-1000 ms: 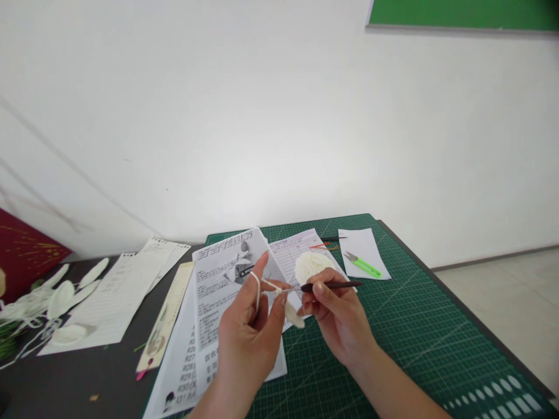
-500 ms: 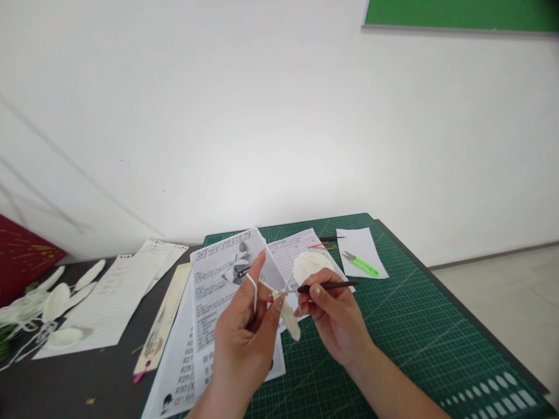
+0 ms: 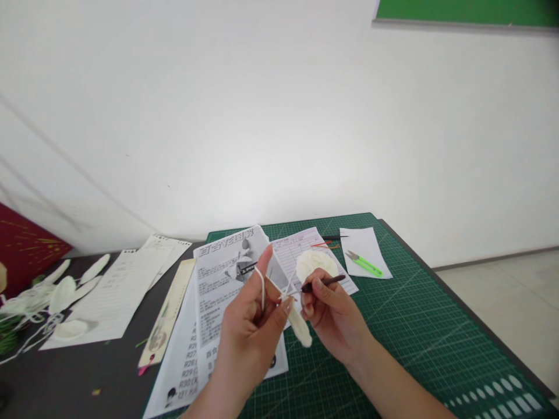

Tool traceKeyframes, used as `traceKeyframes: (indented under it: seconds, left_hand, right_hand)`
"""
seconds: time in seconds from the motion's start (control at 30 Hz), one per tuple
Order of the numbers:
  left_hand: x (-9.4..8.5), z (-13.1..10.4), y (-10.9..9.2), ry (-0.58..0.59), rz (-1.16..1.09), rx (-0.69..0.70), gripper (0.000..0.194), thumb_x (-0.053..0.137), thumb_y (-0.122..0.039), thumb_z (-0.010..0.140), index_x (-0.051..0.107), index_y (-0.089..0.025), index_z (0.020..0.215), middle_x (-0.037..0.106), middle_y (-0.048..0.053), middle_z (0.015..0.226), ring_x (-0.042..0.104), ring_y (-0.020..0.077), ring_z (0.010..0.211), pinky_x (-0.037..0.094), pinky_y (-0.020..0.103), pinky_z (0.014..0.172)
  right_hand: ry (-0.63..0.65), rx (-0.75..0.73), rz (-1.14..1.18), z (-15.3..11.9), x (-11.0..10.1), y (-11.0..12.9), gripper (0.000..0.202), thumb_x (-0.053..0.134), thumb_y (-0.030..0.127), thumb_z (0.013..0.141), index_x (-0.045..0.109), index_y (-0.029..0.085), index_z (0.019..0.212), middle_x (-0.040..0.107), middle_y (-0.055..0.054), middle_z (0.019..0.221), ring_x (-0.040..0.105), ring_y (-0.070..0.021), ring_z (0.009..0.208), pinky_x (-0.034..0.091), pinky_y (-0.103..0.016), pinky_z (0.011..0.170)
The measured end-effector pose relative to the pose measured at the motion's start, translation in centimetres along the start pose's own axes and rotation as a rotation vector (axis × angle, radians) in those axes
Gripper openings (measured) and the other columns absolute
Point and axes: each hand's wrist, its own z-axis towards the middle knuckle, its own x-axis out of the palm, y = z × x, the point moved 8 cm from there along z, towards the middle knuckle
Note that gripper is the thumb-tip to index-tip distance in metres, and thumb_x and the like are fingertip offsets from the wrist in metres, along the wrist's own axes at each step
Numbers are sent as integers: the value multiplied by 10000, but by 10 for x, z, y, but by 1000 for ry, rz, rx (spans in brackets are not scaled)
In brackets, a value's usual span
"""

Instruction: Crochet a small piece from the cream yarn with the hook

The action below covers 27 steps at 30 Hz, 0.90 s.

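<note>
We've got both hands up over the green mat [image 3: 414,331], working close together. Our left hand [image 3: 251,329] pinches the top of a white yarn piece [image 3: 300,330] between thumb and fingers, its index finger raised with a strand of yarn [image 3: 263,288] looped round it. The piece hangs down at a slant between our two hands, its rounded end lowest. Our right hand [image 3: 334,314] is closed in a pen-like grip on the dark handle of a hook [image 3: 308,287], whose thin metal end points left and meets the work at our left fingertips; we can't tell which stitch it sits in.

Just behind our right hand, the ball of yarn [image 3: 312,263] rests on a ruled form [image 3: 290,251]. Beyond to the right, bright green snips [image 3: 367,265] lie across a blank white paper [image 3: 360,238]. Under our left hand, a printed sheet [image 3: 213,308] spreads out, with a beige strip [image 3: 163,326] alongside. Farther left we spot white oval pieces [image 3: 62,295] beside handwritten pages [image 3: 116,291].
</note>
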Motion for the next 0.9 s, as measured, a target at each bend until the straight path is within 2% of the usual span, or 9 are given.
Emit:
traceKeyframes:
  seconds: [0.13,0.2,0.33,0.43,0.5,0.63,0.77,0.9]
  left_hand:
    - [7,4,12,137,-197,-209,670,760,-185,703,538,-301,1324,432,-84,621,323,33,457,256,141,419]
    - [7,6,14,145,-208,-237,683,763,-185,700,528,-296,1332,436,-90,611,314,27,433,246,142,404]
    - [4,8,7,73,-50,-84,734,711,-223,757,404,-275,1421,575,-56,665,527,95,572,418,185,539]
    - [7,8,5,87,60,-10,697,653,-257,795,381,-218,1436,656,-13,750,583,136,648,461,241,618]
    - [8,8,8,105,98,-22,663,632,-277,805,403,-205,1423,678,0,788,547,121,574,448,247,588]
    - [7,7,15,138,148,-78,633,605,-290,827,401,-226,1423,682,-6,805,337,72,410,331,230,453]
    - [11,5,16,195,101,-118,658,610,-282,828,375,-185,1434,664,-3,720,304,75,435,231,223,421]
    - [16,5,16,300,13,-196,718,623,-284,822,315,-168,1460,685,34,716,270,65,437,170,226,419]
  right_hand:
    - [-1,8,5,-1,1,0,177,803,279,712,662,172,719,692,28,548,617,-65,429,554,-139,468]
    - [-17,-66,-53,-2,2,7,168,807,271,702,672,173,712,697,25,561,624,-75,445,560,-154,470]
    - [-56,-325,-254,-10,5,29,129,808,246,697,706,180,740,725,7,622,661,-96,521,569,-174,516]
    - [-53,-406,-343,-14,7,34,98,783,241,727,716,188,775,728,4,632,662,-104,532,562,-194,532]
    - [-56,-410,-353,-14,6,33,91,776,241,734,715,189,779,718,8,625,652,-105,524,550,-204,525]
    - [-62,-392,-360,-10,4,31,97,791,217,708,725,197,776,712,13,659,652,-106,570,544,-208,562]
    - [-90,-355,-321,-6,1,33,130,832,240,640,737,199,719,684,26,673,618,-100,600,554,-208,573]
    - [-130,-213,-250,-1,-3,25,199,868,259,569,749,183,710,694,22,686,609,-90,553,546,-192,502]
